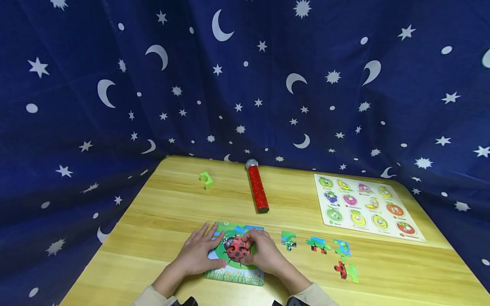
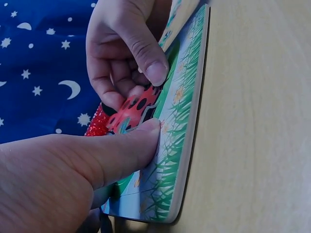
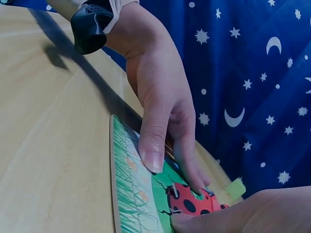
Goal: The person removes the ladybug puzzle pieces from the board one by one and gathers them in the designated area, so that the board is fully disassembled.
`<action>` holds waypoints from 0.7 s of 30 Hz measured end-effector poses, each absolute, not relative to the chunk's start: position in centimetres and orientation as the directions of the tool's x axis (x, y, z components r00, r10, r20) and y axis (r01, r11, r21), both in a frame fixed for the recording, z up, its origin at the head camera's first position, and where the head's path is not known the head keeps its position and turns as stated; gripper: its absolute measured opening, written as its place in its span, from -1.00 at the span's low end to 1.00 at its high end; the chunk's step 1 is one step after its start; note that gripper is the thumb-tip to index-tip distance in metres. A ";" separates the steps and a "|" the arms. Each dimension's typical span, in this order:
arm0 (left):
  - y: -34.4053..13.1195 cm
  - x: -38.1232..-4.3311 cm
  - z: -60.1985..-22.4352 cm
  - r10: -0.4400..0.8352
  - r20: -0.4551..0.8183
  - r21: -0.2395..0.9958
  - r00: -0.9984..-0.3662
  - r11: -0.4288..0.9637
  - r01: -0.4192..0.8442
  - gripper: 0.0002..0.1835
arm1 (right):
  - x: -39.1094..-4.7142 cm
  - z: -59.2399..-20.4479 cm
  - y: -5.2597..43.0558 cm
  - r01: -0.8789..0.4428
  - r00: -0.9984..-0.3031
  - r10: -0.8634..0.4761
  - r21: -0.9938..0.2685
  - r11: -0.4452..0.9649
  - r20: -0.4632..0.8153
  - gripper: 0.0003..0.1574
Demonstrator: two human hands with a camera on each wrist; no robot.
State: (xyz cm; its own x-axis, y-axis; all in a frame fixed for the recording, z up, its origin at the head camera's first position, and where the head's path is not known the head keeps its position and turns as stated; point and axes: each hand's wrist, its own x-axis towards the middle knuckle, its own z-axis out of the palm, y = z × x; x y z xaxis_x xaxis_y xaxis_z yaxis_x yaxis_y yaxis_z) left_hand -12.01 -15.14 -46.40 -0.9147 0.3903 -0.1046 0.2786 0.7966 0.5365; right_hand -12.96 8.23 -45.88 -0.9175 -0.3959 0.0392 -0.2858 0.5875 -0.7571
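Observation:
A ladybug jigsaw board (image 1: 234,278) lies at the front middle of the table, with the red spotted ladybug (image 1: 235,250) across its centre. My left hand (image 1: 199,253) rests on the board's left side, fingers extended and spread, thumb on the lower part near the ladybug. At the right side of the picture, my right hand (image 1: 265,253) pinches a red spotted puzzle piece (image 2: 146,101) between thumb and curled fingers, low over the board. Its fingers hide part of that piece in the head view.
Loose puzzle pieces lie right of the board: one with a ladybug's head (image 1: 289,239), one green and red (image 1: 318,245), one blue and green (image 1: 343,247), one red and green (image 1: 346,271). Behind are a red microphone (image 1: 258,189), a green block (image 1: 207,180) and a fruit board (image 1: 367,227).

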 end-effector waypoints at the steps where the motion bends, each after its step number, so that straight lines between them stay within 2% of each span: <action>1: -15.1 -12.0 -46.4 0.390 -0.105 0.539 -0.915 0.795 0.277 -0.06 | -12.9 -45.9 8.3 -0.282 -0.917 -0.398 -0.763 0.581 0.037 -0.47; 10: -15.1 -12.0 -46.2 0.393 -0.101 0.552 -0.914 0.786 0.277 -0.06 | -12.9 -46.2 8.4 -0.325 -0.908 -0.410 -0.761 0.562 0.085 -0.49; 21: -15.1 -12.1 -46.5 0.393 -0.097 0.546 -0.914 0.789 0.281 -0.06 | -12.8 -46.6 8.6 -0.470 -0.870 -0.447 -0.621 0.627 0.208 -0.53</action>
